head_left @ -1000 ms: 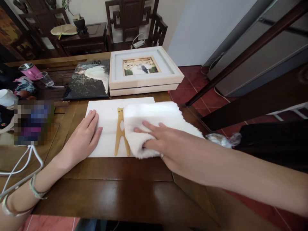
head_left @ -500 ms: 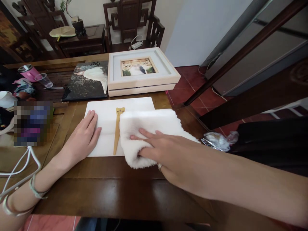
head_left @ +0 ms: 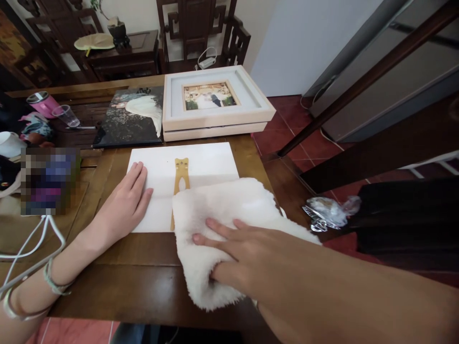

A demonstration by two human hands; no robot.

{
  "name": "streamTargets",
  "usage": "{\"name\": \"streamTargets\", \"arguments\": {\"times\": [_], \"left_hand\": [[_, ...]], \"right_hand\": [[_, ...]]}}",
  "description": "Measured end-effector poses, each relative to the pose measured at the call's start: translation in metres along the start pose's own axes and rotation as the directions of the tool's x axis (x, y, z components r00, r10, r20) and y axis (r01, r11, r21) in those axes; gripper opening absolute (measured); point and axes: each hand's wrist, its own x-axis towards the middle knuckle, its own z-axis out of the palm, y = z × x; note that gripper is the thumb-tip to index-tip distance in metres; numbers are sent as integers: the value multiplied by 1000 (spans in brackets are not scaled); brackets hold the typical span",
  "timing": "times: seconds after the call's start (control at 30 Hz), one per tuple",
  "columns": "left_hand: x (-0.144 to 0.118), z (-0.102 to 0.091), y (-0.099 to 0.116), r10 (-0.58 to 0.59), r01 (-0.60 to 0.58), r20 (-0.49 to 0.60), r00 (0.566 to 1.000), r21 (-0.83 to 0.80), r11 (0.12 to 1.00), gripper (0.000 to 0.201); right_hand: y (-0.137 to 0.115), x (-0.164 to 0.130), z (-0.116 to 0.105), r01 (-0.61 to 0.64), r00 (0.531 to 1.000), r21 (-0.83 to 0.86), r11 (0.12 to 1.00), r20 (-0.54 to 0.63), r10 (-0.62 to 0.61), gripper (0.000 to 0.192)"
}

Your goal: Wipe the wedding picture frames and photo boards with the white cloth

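Glossy wooden table (head_left: 143, 282), fluffy white cloth (head_left: 215, 210) under right hand (head_left: 244, 251)

A framed photo (head_left: 211, 98) lies beside an unframed print (head_left: 133, 117); a pink tumbler (head_left: 42, 102), clear cup (head_left: 65, 115) and what looks like crumpled plastic (head_left: 328, 211) sit apart

Hands, white board and fleece cloth on the bench

The left hand (head_left: 125, 203) lies flat, palm down, on the white board (head_left: 201, 165) at its 9 o'clock edge. The right hand (head_left: 244, 253) presses with spread fingers (head_left: 215, 224) on the white fleece cloth (head_left: 215, 205), which covers the board's 5 o'clock corner and overlaps the wooden bench (head_left: 136, 286). A gold stand piece (head_left: 180, 172) lies on the board, its lower end under the cloth. At 12 o'clock of the board sit a cream picture frame (head_left: 215, 102) and, just beside it at 9 o'clock, a dark photo print (head_left: 131, 119).
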Motion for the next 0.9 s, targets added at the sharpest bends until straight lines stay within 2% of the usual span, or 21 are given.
{"name": "streamTargets", "arguments": {"times": [0.1, 0.23, 0.47, 0.7, 0.8, 0.9], "left_hand": [[0, 0, 0, -4, 4, 2, 1000, 3, 1000, 63], [-1, 0, 1, -7, 7, -6, 1000, 4, 1000, 63], [-1, 0, 1, -11, 11, 4, 1000, -1, 1000, 63], [0, 1, -1, 13, -13, 2, 1000, 26, 1000, 66], [0, 2, -1, 19, -19, 4, 1000, 34, 999, 67], [1, 2, -2, 16, -16, 11, 1000, 39, 999, 67]], "right_hand": [[5, 3, -1, 12, 999, 47, 999, 29, -13, 49], [17, 12, -9, -29, 999, 62, 998, 17, 28, 58], [35, 33, -13, -119, 993, -57, 991, -23, 118, 61], [20, 39, -8, -118, 983, -187, 975, 119, 142, 57], [12, 34, -8, -63, 981, -175, 982, 170, 93, 56], [8, 29, -4, 17, 986, -145, 989, 164, 7, 54]]}}
